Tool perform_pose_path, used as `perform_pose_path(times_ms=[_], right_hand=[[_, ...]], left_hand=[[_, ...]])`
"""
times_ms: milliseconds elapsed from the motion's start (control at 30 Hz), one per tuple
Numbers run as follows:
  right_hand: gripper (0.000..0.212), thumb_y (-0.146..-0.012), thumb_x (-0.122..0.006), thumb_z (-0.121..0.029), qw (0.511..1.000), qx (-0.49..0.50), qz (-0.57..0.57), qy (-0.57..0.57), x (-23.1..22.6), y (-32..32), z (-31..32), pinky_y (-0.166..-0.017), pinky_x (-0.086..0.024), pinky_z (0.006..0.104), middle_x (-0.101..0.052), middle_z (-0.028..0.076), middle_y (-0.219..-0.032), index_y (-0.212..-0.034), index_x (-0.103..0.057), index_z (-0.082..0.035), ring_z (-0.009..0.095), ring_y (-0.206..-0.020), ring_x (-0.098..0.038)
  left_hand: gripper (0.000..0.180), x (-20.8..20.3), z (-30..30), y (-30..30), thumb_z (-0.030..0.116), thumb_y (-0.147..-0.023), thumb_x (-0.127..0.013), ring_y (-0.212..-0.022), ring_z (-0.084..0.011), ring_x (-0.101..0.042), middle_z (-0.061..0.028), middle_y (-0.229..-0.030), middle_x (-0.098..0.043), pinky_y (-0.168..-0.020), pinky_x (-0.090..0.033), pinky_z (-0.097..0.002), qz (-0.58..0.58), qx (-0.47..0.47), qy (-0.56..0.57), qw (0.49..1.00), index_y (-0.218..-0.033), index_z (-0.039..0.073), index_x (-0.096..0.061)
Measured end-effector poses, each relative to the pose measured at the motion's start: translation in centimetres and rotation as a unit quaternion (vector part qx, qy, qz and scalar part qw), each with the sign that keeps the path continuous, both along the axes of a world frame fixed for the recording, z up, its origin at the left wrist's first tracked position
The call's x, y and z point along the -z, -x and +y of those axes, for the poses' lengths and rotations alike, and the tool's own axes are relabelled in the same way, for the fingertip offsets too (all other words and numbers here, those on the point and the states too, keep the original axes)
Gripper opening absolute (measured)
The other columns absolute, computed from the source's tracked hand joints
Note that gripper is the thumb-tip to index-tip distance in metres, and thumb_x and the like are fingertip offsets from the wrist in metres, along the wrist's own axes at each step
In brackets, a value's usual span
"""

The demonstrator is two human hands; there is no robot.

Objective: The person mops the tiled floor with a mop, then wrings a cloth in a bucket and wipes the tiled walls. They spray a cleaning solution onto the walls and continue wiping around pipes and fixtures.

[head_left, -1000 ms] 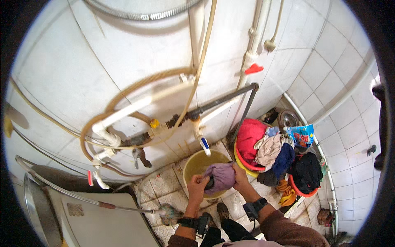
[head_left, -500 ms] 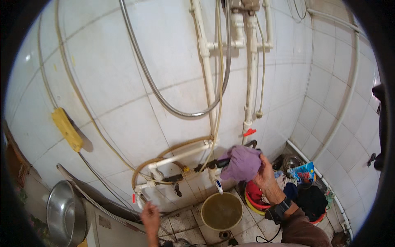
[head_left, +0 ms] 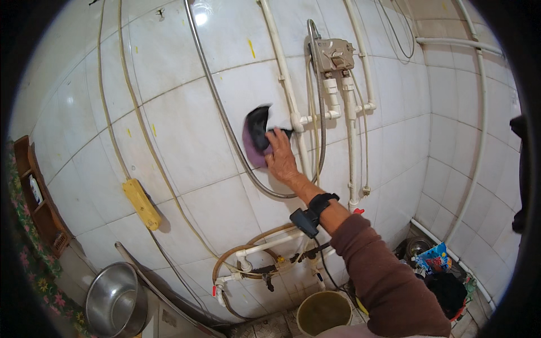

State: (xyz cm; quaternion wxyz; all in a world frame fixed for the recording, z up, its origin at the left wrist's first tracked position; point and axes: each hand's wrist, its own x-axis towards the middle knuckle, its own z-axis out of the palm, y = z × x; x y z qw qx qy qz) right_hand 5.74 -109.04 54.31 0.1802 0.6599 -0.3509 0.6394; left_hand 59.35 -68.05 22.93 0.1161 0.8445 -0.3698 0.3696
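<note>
My right hand (head_left: 282, 155) is raised in front of the tiled wall, its arm in a brown sleeve with a black band at the wrist. Its fingers grip a purple and black cloth piece (head_left: 256, 153), rounded like a cap, with the dark side partly turned out. Motion blurs its edge, so the exact kind is unclear. Just left of it curves a metal shower hose (head_left: 228, 121). Below, on the floor, stands a round tub of murky water (head_left: 321, 313), partly cut off by the lower edge. My left hand is out of view.
Cream pipes (head_left: 284, 73) and a brown water mixer box (head_left: 333, 54) are fixed to the wall. A yellow power strip (head_left: 141, 204) hangs at left above a metal basin (head_left: 114, 299). Dark clothes (head_left: 448, 293) and a blue packet (head_left: 434, 258) lie at lower right.
My right hand has lifted the purple cloth piece up and to the left, from above the tub to the upper wall. The left hand has left the view, and the view has tilted up.
</note>
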Motion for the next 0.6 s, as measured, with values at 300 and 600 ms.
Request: perform_pose_path(times_ms=[300,600], right_hand=[[0.057,-0.074,-0.054,0.003,0.966,0.145,0.163,0.142,-7.1,0.9,-6.5,-0.105,-0.024,0.0543,-0.028,0.024,-0.14,-0.129,-0.04,-0.005,0.044,-0.13,-0.026],[0.04,-0.079,-0.052,-0.004,0.968,0.19,0.11,0.118,-24.5,-1.9,-6.6,-0.101,-0.033,0.0484,-0.043,0.022,-0.126,-0.119,-0.047,0.0,0.039,-0.121,-0.037]], left_hand=[[0.063,2.2,0.1,-3.0,0.05,-0.082,-0.054,-0.113,-0.0303,-0.048,-0.0163,-0.129,-0.047,-0.088,-0.04,-0.0551,0.004,-0.05,-0.094,0.994,-0.124,0.003,-0.047],[0.08,1.0,0.5,-2.1,0.055,-0.082,-0.051,-0.135,-0.0253,-0.026,-0.0109,-0.145,-0.031,-0.106,-0.02,-0.0553,0.16,-0.082,-0.203,0.963,-0.139,0.003,-0.032]])
